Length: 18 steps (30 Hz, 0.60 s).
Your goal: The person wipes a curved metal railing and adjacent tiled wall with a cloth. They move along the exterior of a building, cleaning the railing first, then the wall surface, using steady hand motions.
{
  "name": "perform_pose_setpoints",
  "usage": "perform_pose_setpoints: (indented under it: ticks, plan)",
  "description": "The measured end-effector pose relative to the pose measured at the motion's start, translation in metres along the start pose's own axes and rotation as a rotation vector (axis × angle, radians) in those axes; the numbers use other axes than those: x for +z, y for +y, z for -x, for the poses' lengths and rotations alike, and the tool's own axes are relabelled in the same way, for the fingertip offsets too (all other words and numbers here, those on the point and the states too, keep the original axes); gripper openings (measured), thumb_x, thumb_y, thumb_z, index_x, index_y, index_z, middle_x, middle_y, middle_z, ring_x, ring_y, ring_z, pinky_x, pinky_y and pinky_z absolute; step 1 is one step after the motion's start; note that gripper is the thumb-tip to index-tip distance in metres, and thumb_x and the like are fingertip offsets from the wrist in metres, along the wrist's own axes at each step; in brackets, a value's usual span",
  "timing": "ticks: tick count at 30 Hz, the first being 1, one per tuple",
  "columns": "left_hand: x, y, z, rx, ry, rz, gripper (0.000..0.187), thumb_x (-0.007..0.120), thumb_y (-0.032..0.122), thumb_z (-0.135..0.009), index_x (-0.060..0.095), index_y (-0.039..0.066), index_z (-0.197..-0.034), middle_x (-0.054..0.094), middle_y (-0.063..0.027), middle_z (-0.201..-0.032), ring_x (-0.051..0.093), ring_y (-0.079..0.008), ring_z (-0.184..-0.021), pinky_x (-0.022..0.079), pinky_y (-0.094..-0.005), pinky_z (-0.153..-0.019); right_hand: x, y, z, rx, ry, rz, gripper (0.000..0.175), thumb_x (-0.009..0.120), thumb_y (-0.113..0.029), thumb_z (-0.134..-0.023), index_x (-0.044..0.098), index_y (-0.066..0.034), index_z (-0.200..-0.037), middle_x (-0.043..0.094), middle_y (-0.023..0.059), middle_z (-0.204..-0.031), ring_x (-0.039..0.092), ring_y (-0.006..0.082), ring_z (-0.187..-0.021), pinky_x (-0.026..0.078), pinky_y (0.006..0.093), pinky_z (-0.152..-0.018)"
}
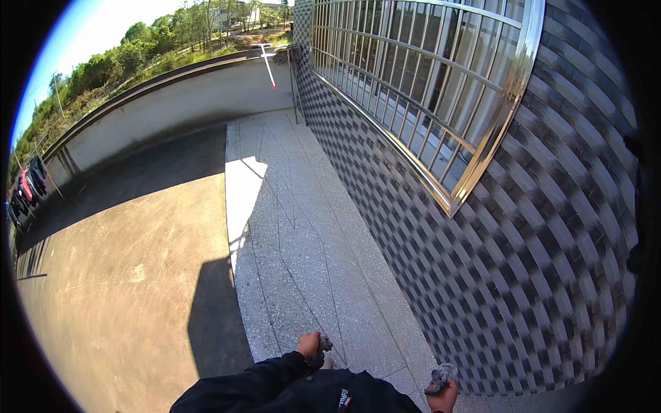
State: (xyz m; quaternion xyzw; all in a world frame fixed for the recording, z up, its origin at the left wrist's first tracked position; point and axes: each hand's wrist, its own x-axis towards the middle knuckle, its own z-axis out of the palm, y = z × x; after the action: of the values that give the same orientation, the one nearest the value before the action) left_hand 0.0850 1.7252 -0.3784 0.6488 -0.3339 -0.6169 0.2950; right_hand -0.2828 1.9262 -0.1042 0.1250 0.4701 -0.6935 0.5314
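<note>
My left hand (310,343) is in front of my dark jacket (304,392), closed around a small crumpled dark cloth (325,347). Low on the right, my right hand (444,397) grips a bunched grey cloth (442,377), beside the foot of the tiled wall (496,310). Both cloths are wadded up, so their full size is hidden. Below and ahead of me runs a speckled stone walkway (304,222).
A barred metal window frame (465,201) juts from the wall on my right. At the far low wall (181,98) stands a white T-shaped tool (267,67) with a red end. Concrete ground (129,258) spreads left; clothes (28,186) hang at the far left.
</note>
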Motion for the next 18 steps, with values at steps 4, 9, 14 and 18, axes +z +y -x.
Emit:
perform_pose_setpoints:
  ticks: [4, 9, 14, 18]
  plan:
    - [-0.008, -0.002, -0.003, -0.012, 0.15, -0.137, 0.031, 0.06, 0.028, -0.087, 0.068, 0.001, -0.1, 0.068, -0.0155, -0.08, 0.068, -0.0267, -0.068, 0.054, -0.0415, -0.058, 0.039, -0.004, -0.03, 0.02, -0.091, 0.173, 0.034, 0.061, -0.025, -0.097, 0.04, -0.0126, -0.074, 0.034, -0.0001, -0.07, 0.032, 0.0108, -0.058, 0.03, 0.0261, -0.051]
    - [-0.048, 0.021, -0.014, 0.016, 0.313, -0.138, 0.032, 0.058, 0.029, -0.088, 0.068, 0.001, -0.099, 0.069, -0.018, -0.079, 0.068, -0.0303, -0.067, 0.056, -0.0441, -0.062, 0.07, -0.034, -0.099, 0.192, -0.521, 0.193, 0.035, 0.051, -0.035, -0.102, 0.042, -0.0153, -0.075, 0.034, -0.0006, -0.065, 0.036, 0.013, -0.054, 0.032, 0.0297, -0.051]
    - [-0.108, -0.002, -0.006, 0.213, 0.482, -0.513, 0.026, 0.061, 0.027, -0.085, 0.066, 0.004, -0.093, 0.067, -0.0229, -0.092, 0.067, -0.0395, -0.083, 0.055, -0.0477, -0.073, 0.118, -0.073, -0.157, -0.078, -0.226, 0.429, 0.021, 0.048, -0.024, -0.102, 0.058, -0.0137, -0.087, 0.053, 0.0045, -0.073, 0.05, 0.02, -0.062, 0.042, 0.0358, -0.056]
    - [-0.129, -0.019, 0.017, -0.02, 0.635, -0.451, 0.021, 0.063, 0.025, -0.083, 0.065, 0.005, -0.09, 0.064, -0.0226, -0.099, 0.064, -0.0414, -0.092, 0.053, -0.0493, -0.078, 0.175, -0.123, -0.196, -1.075, -0.309, 1.508, 0.019, 0.059, -0.018, -0.094, 0.062, -0.0036, -0.106, 0.06, 0.0107, -0.097, 0.056, 0.0216, -0.085, 0.049, 0.0354, -0.074]
